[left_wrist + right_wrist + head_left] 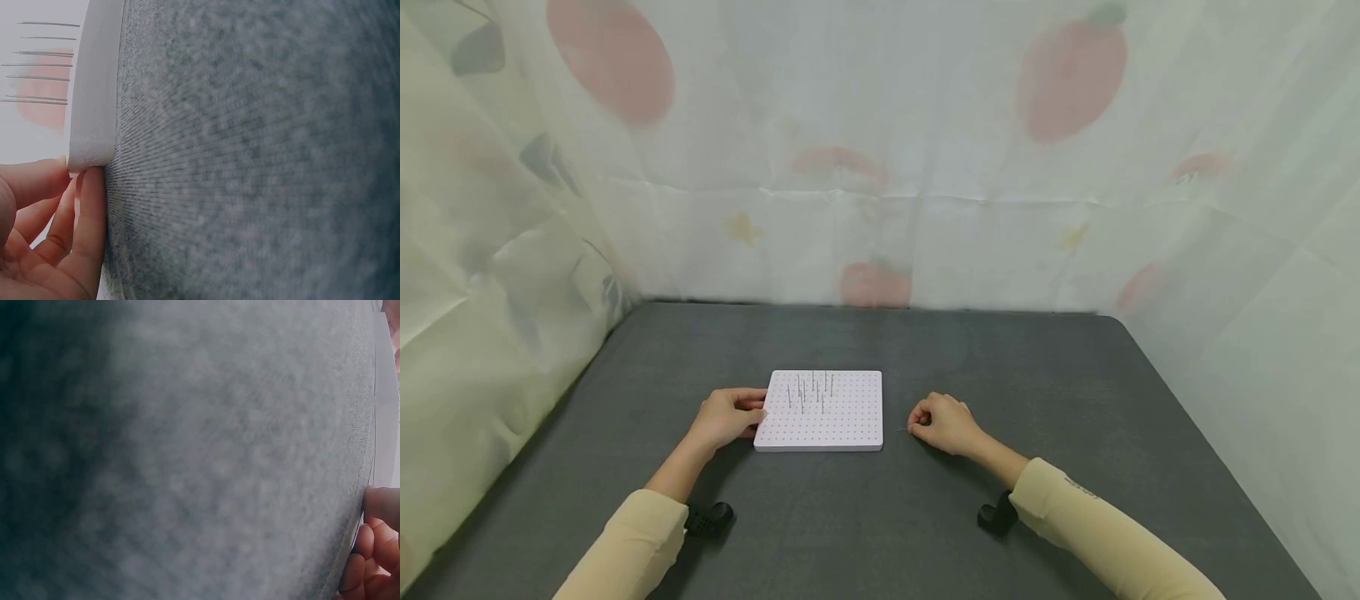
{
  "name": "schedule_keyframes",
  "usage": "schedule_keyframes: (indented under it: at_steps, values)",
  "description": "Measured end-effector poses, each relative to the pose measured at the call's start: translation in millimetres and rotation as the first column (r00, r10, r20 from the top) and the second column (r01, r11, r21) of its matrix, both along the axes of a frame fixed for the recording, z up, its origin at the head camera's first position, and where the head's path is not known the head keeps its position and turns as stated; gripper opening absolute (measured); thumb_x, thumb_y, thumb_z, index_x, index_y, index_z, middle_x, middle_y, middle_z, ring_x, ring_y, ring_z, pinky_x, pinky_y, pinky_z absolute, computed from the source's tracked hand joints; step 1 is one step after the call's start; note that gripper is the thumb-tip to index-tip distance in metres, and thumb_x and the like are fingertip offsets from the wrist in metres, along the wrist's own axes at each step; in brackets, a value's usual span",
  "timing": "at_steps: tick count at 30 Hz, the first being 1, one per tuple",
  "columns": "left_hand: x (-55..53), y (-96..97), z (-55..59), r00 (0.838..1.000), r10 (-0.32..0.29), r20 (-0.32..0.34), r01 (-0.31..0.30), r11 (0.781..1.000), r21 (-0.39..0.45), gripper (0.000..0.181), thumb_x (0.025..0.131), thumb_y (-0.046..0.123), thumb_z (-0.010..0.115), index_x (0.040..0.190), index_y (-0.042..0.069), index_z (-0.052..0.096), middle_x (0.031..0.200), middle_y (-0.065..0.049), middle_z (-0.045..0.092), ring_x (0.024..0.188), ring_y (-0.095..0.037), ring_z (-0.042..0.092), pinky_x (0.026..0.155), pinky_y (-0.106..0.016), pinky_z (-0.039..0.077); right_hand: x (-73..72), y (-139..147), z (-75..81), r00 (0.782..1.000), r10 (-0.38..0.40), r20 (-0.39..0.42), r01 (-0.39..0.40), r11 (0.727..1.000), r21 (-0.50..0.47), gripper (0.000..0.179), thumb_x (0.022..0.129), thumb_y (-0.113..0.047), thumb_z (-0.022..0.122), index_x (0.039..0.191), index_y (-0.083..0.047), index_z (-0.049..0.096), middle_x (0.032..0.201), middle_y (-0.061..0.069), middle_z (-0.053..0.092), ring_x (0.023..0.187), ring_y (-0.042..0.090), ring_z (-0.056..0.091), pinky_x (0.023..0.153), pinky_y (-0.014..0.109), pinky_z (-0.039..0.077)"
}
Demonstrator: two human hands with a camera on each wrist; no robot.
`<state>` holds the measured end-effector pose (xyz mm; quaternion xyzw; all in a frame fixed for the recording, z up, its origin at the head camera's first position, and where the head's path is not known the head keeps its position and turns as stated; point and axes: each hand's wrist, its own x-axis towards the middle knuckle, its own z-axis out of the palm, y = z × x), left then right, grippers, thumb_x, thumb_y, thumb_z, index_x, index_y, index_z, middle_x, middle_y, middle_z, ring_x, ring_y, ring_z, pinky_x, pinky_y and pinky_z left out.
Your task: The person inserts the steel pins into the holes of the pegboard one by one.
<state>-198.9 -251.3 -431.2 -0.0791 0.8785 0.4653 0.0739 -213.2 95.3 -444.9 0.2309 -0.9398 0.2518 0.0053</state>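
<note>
A white pegboard [850, 427] with rows of small holes lies flat on the dark table. Several thin metal pins [44, 65] stand upright in its back left part. My left hand [724, 418] holds the board by its left edge, thumb at the upper rim and fingers against the side. To the right of the board, my right hand [946, 423] pinches a thin metal pin [901, 430] just above or on the table, pointing toward the board; whether it touches the table I cannot tell. In the right wrist view, the right fingers [381, 506] show at the lower right edge.
The dark grey table [1037, 367] reaches back to a pale curtain [955, 125] with printed fruit, which also hangs along both sides. Black wrist cameras, such as the one on the left [711, 520], sit close above the table.
</note>
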Motion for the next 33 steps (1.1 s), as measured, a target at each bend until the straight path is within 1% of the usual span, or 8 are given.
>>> schedule_keyframes:
  at_steps: [5, 12, 16, 20, 25, 29, 33]
  values:
    - [0.2, 0.3, -0.2, 1.0, 0.004, 0.003, -0.004, 1.0, -0.007, 0.042, 0.085, 0.006, 0.062, 0.126, 0.0, 0.055, 0.108, -0.018, 0.062, 0.078, -0.015, 0.064, 0.064, -0.031, 0.056, 0.3, 1.0, -1.3, 1.0, -0.002, -0.011, 0.002, 1.0, 0.001, 0.01, 0.077, -0.02, 0.071, 0.069, -0.024, 0.067, 0.067, -0.01, 0.052, 0.064, 0.007, 0.046, 0.057, 0.028, 0.035]
    - [0.5, 0.7, -0.6, 1.0, 0.016, 0.007, -0.016, 1.0, -0.025, 0.043, 0.084, 0.007, 0.062, 0.126, 0.0, 0.055, 0.108, -0.018, 0.062, 0.078, -0.016, 0.063, 0.064, -0.031, 0.056, -0.5, 1.4, -1.4, 1.0, -0.005, -0.002, 0.005, 0.999, -0.038, 0.009, 0.078, -0.019, 0.07, 0.07, -0.022, 0.067, 0.068, -0.01, 0.051, 0.065, 0.006, 0.045, 0.06, 0.027, 0.037]
    - [0.3, 1.1, 0.4, 1.0, 0.018, 0.009, -0.018, 1.0, -0.023, 0.043, 0.084, 0.007, 0.063, 0.126, 0.0, 0.055, 0.107, -0.018, 0.062, 0.078, -0.016, 0.063, 0.064, -0.031, 0.056, -2.9, 0.1, 2.7, 1.0, -0.01, 0.028, 0.013, 0.996, -0.086, 0.008, 0.08, -0.017, 0.069, 0.072, -0.018, 0.066, 0.07, -0.008, 0.051, 0.065, 0.006, 0.044, 0.06, 0.025, 0.037]
    - [0.5, 0.8, 1.8, 1.0, 0.009, 0.005, -0.009, 1.0, -0.022, 0.043, 0.085, 0.006, 0.062, 0.126, 0.0, 0.054, 0.108, -0.018, 0.062, 0.079, -0.016, 0.063, 0.064, -0.031, 0.056, -5.5, -2.8, 9.6, 0.997, -0.034, 0.064, 0.042, 0.989, -0.14, 0.007, 0.083, -0.016, 0.065, 0.076, -0.016, 0.066, 0.074, -0.005, 0.052, 0.065, 0.008, 0.044, 0.061, 0.023, 0.038]
    - [0.8, 0.0, 2.7, 1.0, -0.003, 0.003, 0.003, 1.0, -0.016, 0.042, 0.085, 0.006, 0.061, 0.127, -0.001, 0.054, 0.11, -0.019, 0.061, 0.08, -0.016, 0.063, 0.065, -0.031, 0.056, -7.8, -8.4, 16.1, 0.994, -0.055, 0.091, 0.07, 0.983, -0.171, 0.006, 0.086, -0.017, 0.062, 0.081, -0.015, 0.065, 0.076, -0.003, 0.053, 0.065, 0.009, 0.045, 0.059, 0.023, 0.038]
    - [0.7, -0.2, 2.2, 1.0, -0.002, 0.006, 0.002, 1.0, -0.016, 0.043, 0.086, 0.007, 0.061, 0.127, 0.0, 0.053, 0.11, -0.019, 0.061, 0.08, -0.016, 0.063, 0.065, -0.031, 0.056, -9.5, -13.5, 17.4, 0.994, -0.04, 0.1, 0.058, 0.98, -0.19, 0.006, 0.086, -0.016, 0.061, 0.083, -0.013, 0.065, 0.074, -0.003, 0.053, 0.063, 0.009, 0.044, 0.057, 0.022, 0.037]
    - [0.3, -0.1, 1.0, 1.0, 0.006, 0.007, -0.006, 1.0, -0.022, 0.043, 0.085, 0.007, 0.062, 0.127, 0.0, 0.054, 0.109, -0.018, 0.061, 0.079, -0.016, 0.063, 0.065, -0.031, 0.056, -9.9, -18.2, 17.5, 0.996, -0.014, 0.087, 0.032, 0.976, -0.214, 0.006, 0.087, -0.016, 0.06, 0.085, -0.011, 0.063, 0.071, -0.004, 0.051, 0.06, 0.009, 0.043, 0.055, 0.021, 0.036]
